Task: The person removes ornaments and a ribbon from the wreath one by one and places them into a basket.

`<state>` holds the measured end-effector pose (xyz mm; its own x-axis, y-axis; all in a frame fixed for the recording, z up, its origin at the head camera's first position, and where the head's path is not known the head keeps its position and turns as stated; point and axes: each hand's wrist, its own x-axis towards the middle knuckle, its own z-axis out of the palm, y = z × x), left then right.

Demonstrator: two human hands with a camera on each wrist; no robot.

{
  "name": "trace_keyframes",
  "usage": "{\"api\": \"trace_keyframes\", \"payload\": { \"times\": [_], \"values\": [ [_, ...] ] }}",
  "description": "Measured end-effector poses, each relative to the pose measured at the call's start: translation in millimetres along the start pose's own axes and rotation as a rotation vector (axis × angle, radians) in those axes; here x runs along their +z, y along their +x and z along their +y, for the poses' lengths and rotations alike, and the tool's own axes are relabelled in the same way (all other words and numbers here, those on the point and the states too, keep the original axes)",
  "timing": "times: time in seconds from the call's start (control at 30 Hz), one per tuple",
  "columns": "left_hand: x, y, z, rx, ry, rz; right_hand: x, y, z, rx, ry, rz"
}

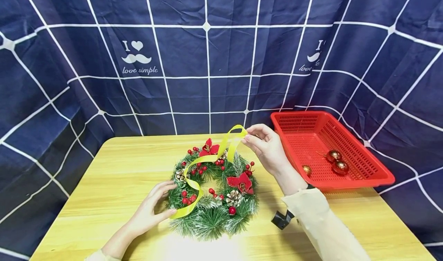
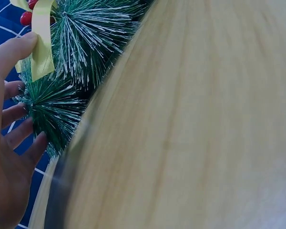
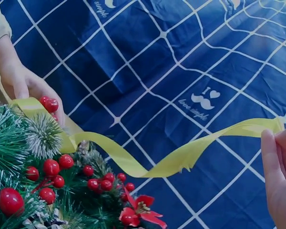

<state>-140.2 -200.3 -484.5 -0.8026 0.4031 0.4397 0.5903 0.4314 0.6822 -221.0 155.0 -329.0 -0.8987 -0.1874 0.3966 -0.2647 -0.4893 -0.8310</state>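
Observation:
A green wreath [image 1: 211, 224] with red berries, pine cones and red fabric flowers lies on the table. Along it runs a yellow ribbon [image 1: 207, 159], curling in the air toward the right. My right hand [image 1: 268, 147] pinches the ribbon near its raised loop, above the wreath's far right side; the right wrist view shows the ribbon [image 3: 181, 155] stretched in a wave between both hands. At the wreath's left edge is my left hand [image 1: 147, 211], fingers spread loosely against the bristles. Its thumb [image 2: 19, 47] touches the ribbon's lower end [image 2: 42, 52].
A red plastic basket [image 1: 349, 182] stands at the right of the wooden table [image 1: 114, 168], holding several shiny ornament balls [image 1: 340, 167]. Dark blue curtain [image 1: 228, 49] with white lines hangs behind and at both sides. A small black device [image 1: 282, 219] is beneath the right wrist.

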Motion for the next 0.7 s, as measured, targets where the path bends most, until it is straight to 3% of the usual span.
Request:
{"api": "trace_keyframes", "payload": {
  "times": [0.33, 0.7],
  "values": [
    [-2.2, 0.8, 3.5, -0.012, -0.025, -0.012, -5, 5.4, -14, -0.067, 0.052, 0.032],
    [-2.7, 0.8, 4.0, -0.012, -0.023, -0.011, -21, 8.2, -43, -0.162, 0.151, 0.070]
  ]
}}
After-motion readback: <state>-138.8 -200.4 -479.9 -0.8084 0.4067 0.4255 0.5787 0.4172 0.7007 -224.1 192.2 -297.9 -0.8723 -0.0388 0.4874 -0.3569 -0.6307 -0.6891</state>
